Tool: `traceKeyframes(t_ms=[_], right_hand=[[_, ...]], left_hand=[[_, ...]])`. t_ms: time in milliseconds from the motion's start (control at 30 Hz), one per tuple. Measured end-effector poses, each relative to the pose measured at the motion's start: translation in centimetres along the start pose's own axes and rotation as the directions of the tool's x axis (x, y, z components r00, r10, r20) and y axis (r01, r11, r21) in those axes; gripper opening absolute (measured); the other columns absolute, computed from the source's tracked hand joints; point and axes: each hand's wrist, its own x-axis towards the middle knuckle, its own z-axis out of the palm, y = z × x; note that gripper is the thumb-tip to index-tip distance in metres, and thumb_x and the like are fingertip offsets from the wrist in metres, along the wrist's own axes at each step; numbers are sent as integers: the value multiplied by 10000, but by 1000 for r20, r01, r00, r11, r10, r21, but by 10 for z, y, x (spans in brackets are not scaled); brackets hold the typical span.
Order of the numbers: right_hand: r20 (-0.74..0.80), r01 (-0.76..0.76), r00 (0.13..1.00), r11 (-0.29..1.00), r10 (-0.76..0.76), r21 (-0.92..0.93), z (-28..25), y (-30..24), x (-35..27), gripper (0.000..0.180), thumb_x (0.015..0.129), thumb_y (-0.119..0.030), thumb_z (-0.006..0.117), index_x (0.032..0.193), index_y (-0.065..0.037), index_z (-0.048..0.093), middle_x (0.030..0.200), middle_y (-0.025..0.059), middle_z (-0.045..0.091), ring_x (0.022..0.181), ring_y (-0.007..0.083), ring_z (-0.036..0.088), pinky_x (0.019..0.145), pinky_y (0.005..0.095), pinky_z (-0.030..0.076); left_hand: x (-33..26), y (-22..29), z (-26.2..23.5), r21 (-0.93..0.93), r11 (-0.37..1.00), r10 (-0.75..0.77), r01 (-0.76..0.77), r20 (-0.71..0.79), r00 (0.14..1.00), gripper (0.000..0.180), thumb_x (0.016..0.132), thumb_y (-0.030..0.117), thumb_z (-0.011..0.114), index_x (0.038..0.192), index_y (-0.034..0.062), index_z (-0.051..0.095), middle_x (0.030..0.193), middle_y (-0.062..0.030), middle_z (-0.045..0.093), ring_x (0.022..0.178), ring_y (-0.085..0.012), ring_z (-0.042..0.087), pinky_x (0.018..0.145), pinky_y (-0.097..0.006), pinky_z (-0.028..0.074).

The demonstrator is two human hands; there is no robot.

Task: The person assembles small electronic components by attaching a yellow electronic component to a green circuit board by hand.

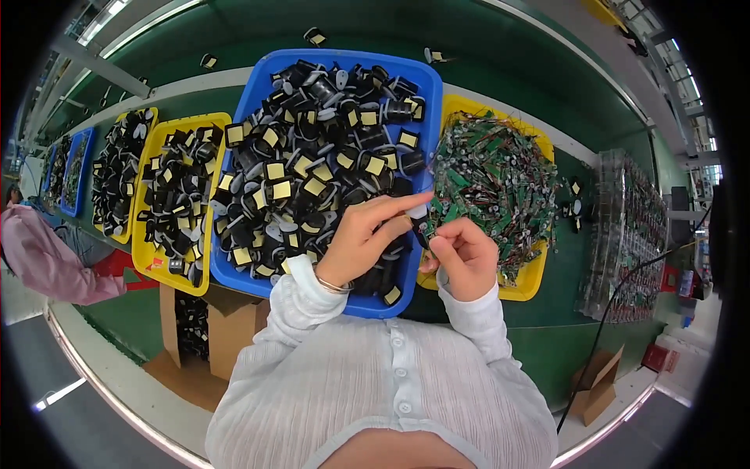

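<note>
Both hands meet over the gap between a large blue tray point(426, 74) and a yellow tray point(534, 283). My left hand point(367, 237) is closed at the thumb and fingers around a small black plastic housing point(420, 233), its index finger stretched toward the yellow tray. Pinched in my right hand point(466, 254), against that housing, is a small green circuit board point(434, 222), partly hidden by the fingertips. Many black housings point(312, 186) with pale yellow pads and grey parts fill the blue tray. Wired green circuit boards point(492, 176) are heaped in the yellow one.
Two more yellow trays point(221, 119) of black parts stand on the left, with a smaller blue tray point(73, 205) beyond. Clear plastic trays point(625, 242) are stacked at the right. Cardboard boxes point(234, 332) sit below the bench. A co-worker's pink sleeve point(58, 254) shows far left.
</note>
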Motion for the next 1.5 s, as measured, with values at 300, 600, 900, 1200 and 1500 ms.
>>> traceKeyframes(t_ms=[300, 600, 900, 1200, 1500], right_hand=[[21, 105, 995, 965, -102, -240, 1, 2, -1, 102, 771, -26, 614, 821, 31, 547, 680, 69, 574, 566, 109, 584, 517, 217, 485], [13, 33, 999, 999, -32, -10, 1, -7, -4, 92, 782, -9, 604, 845, 29, 548, 738, 59, 564, 655, 106, 579, 542, 223, 503], [1, -15, 1000, 1000, 15, 23, 2, -6, -8, 110, 761, -1, 630, 833, 33, 553, 708, 47, 570, 588, 97, 568, 537, 221, 493], [-84, 231, 954, 882, -289, -411, 6, -8, -7, 134, 703, -16, 682, 780, 24, 580, 659, 82, 570, 547, 123, 584, 504, 214, 465], [19, 385, 894, 745, -448, -545, 8, -9, -6, 174, 693, -28, 695, 820, 20, 587, 656, 97, 564, 530, 171, 577, 474, 244, 455]], left_hand=[[0, 7, 10, -200, 979, -48, 46, -2, 999, 389, 820, 94, 500, 1202, 22, 487, 987, -91, 619, 809, -107, 568, 705, -230, 440], [-3, -5, 10, -194, 980, 9, -38, -146, 989, 223, 834, 88, 527, 1025, 15, 615, 827, -76, 639, 626, -83, 523, 576, -208, 406], [-2, -3, 8, -166, 985, 35, -37, -13, 999, 489, 914, 389, 379, 1138, -18, 534, 1029, -134, 611, 917, -186, 577, 808, -290, 429], [-3, 7, 10, 376, 861, 449, -344, -242, 860, 302, 622, -10, 642, 923, 4, 630, 938, -91, 642, 891, -260, 592, 777, -337, 469], [-3, 9, 11, 493, 810, 474, -318, -230, 850, 317, 603, 16, 663, 919, 13, 636, 926, -84, 643, 881, -244, 598, 752, -313, 481]])
